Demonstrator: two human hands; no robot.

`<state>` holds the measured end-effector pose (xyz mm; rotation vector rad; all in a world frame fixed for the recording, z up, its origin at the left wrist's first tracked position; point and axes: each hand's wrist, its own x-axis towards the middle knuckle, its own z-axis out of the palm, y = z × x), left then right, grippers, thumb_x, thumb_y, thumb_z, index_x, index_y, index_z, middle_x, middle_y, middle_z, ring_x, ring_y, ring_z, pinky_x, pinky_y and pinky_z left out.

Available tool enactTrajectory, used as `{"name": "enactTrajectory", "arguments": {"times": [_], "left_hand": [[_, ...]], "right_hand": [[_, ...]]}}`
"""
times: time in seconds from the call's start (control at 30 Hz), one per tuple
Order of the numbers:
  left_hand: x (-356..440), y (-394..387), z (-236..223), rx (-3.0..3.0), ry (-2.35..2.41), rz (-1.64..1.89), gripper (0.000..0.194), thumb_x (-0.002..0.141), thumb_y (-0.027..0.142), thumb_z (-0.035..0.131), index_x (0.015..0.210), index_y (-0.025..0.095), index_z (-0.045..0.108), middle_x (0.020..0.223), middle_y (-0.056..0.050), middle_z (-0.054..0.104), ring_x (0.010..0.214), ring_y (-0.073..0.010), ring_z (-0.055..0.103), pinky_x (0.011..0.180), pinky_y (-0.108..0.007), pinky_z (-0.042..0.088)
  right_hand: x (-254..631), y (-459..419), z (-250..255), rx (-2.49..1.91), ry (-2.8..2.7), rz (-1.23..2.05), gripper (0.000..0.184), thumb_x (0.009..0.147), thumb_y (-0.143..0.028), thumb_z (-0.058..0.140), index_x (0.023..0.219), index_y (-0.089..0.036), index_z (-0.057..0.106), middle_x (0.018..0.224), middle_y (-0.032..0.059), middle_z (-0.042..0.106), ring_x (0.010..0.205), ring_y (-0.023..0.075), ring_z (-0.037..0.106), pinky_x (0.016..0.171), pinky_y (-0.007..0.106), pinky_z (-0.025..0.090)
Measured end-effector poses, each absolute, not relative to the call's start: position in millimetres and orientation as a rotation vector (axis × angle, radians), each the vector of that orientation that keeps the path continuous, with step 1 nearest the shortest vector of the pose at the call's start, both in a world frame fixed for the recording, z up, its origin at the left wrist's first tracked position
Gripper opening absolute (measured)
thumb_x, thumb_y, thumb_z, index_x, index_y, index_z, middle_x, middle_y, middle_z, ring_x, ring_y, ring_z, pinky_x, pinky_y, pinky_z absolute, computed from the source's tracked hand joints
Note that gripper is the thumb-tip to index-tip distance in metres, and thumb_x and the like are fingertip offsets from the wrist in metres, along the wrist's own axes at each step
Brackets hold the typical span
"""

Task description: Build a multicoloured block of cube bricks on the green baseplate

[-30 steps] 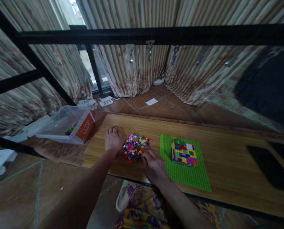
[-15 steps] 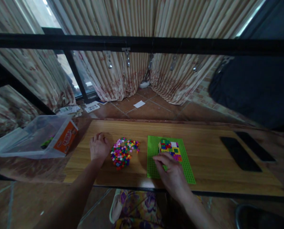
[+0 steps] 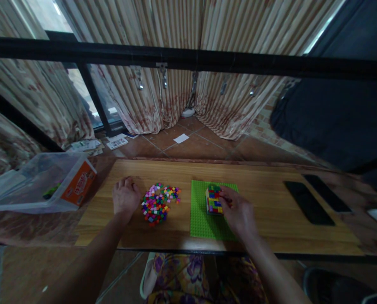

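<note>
While the right hand [image 3: 239,211] bends over the right side of the brick block [image 3: 212,200], on the green baseplate [image 3: 201,226], how far its grip is closed, and on what, cannot be told. Uneven pressure there could loosen upper pieces. The left hand [image 3: 126,197] rests curled, its grip hidden, just beside the loose bricks [image 3: 156,204]; a sideways slip might scatter them. Bare table [image 3: 182,228] separates bricks from baseplate, whose near side lies close to the table's edge.

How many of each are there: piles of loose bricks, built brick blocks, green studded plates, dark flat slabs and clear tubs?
Loose brick pile: 1
Built brick block: 1
Green studded plate: 1
Dark flat slabs: 2
Clear tub: 1
Total: 6
</note>
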<state>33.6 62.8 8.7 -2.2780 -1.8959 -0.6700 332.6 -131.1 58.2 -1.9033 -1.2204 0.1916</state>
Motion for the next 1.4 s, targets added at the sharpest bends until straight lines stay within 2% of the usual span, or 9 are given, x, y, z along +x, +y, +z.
{"name": "enactTrajectory", "arguments": {"times": [0.3, 0.5, 0.7, 0.83, 0.93, 1.23, 1.4], "left_hand": [[34.0, 62.0, 7.7, -2.269, -1.911, -0.676, 0.039, 0.085, 0.025, 0.037, 0.109, 0.008, 0.063, 0.114, -0.019, 0.063, 0.106, -0.0321, 0.055, 0.094, -0.045, 0.041], [35.5, 60.4, 9.2, -2.268, -1.952, -0.683, 0.038, 0.085, 0.024, 0.037, 0.109, 0.009, 0.063, 0.115, -0.019, 0.063, 0.107, -0.0324, 0.054, 0.094, -0.046, 0.041], [34.3, 61.3, 8.4, -2.282, -1.942, -0.703, 0.038, 0.084, 0.024, 0.038, 0.110, 0.009, 0.062, 0.116, -0.019, 0.062, 0.108, -0.0317, 0.054, 0.097, -0.046, 0.040], [34.0, 61.3, 7.6, -2.278, -1.930, -0.701, 0.039, 0.085, 0.024, 0.037, 0.110, 0.009, 0.062, 0.115, -0.019, 0.062, 0.107, -0.0319, 0.054, 0.096, -0.046, 0.040], [34.7, 60.8, 8.3, -2.266, -1.933, -0.690, 0.039, 0.085, 0.025, 0.036, 0.109, 0.009, 0.062, 0.115, -0.019, 0.063, 0.106, -0.0320, 0.055, 0.095, -0.046, 0.041], [35.9, 59.1, 10.0, -2.268, -1.943, -0.686, 0.038, 0.084, 0.024, 0.038, 0.110, 0.010, 0.062, 0.116, -0.017, 0.063, 0.107, -0.0311, 0.055, 0.096, -0.045, 0.040], [34.9, 59.2, 8.5, -2.272, -1.952, -0.676, 0.038, 0.084, 0.024, 0.039, 0.111, 0.010, 0.062, 0.116, -0.017, 0.062, 0.106, -0.0313, 0.055, 0.095, -0.045, 0.040]], "right_hand": [[332.8, -130.2, 60.9, -1.939, -1.269, 0.169, 0.033, 0.082, -0.026, 0.050, 0.110, -0.020, 0.066, 0.092, 0.0065, 0.071, 0.080, 0.0207, 0.068, 0.075, 0.037, 0.055], [335.6, -136.3, 62.9, -1.921, -1.202, 0.201, 0.035, 0.084, -0.033, 0.050, 0.113, -0.017, 0.064, 0.096, 0.0086, 0.071, 0.081, 0.0214, 0.068, 0.074, 0.037, 0.054], [340.1, -134.3, 59.6, -1.985, -1.030, 0.138, 0.043, 0.084, -0.048, 0.053, 0.108, -0.015, 0.066, 0.098, 0.0125, 0.070, 0.091, 0.0269, 0.064, 0.085, 0.044, 0.049], [341.0, -127.1, 49.5, -1.995, -0.989, 0.178, 0.054, 0.084, -0.054, 0.051, 0.115, -0.011, 0.063, 0.111, 0.0171, 0.065, 0.104, 0.0299, 0.059, 0.093, 0.047, 0.044], [341.0, -123.6, 41.3, -1.981, -0.999, 0.212, 0.057, 0.083, -0.055, 0.052, 0.120, -0.012, 0.061, 0.114, 0.0170, 0.062, 0.108, 0.0298, 0.056, 0.096, 0.048, 0.042], [342.8, -120.2, 29.5, -1.903, -0.894, 0.301, 0.057, 0.076, -0.052, 0.063, 0.119, -0.015, 0.061, 0.109, 0.0134, 0.063, 0.100, 0.0265, 0.061, 0.091, 0.046, 0.046], [341.1, -119.9, 33.2, -1.855, -0.793, 0.409, 0.059, 0.072, -0.050, 0.068, 0.118, -0.015, 0.062, 0.106, 0.0129, 0.066, 0.091, 0.0253, 0.065, 0.082, 0.044, 0.052]]}}
